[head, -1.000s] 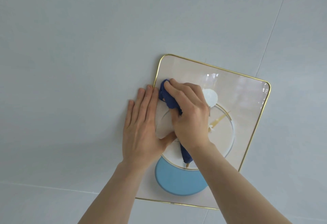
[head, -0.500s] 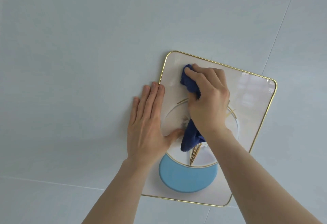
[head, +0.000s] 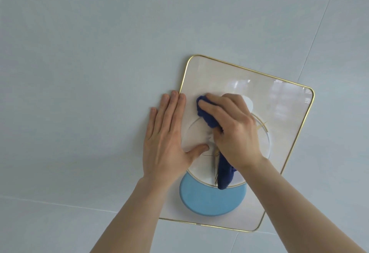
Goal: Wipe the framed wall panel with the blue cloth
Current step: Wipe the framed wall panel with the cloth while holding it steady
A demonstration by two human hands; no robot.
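A framed wall panel [head: 279, 117] with a thin gold rim hangs tilted on the pale wall; it shows a white ring, gold lines and a light blue disc low down. My right hand [head: 233, 131] is shut on a dark blue cloth [head: 206, 120], pressing it against the panel's left-middle part. A tail of the cloth hangs down below my wrist. My left hand [head: 167, 139] lies flat with fingers apart across the panel's left edge, thumb on the glass.
Pale grey-blue wall tiles [head: 79, 73] surround the panel, with thin grout lines [head: 315, 39] running up to the right and along the bottom left.
My right hand has slid the cloth from the panel's upper part down and left to its middle. The left hand has stayed on the left edge.
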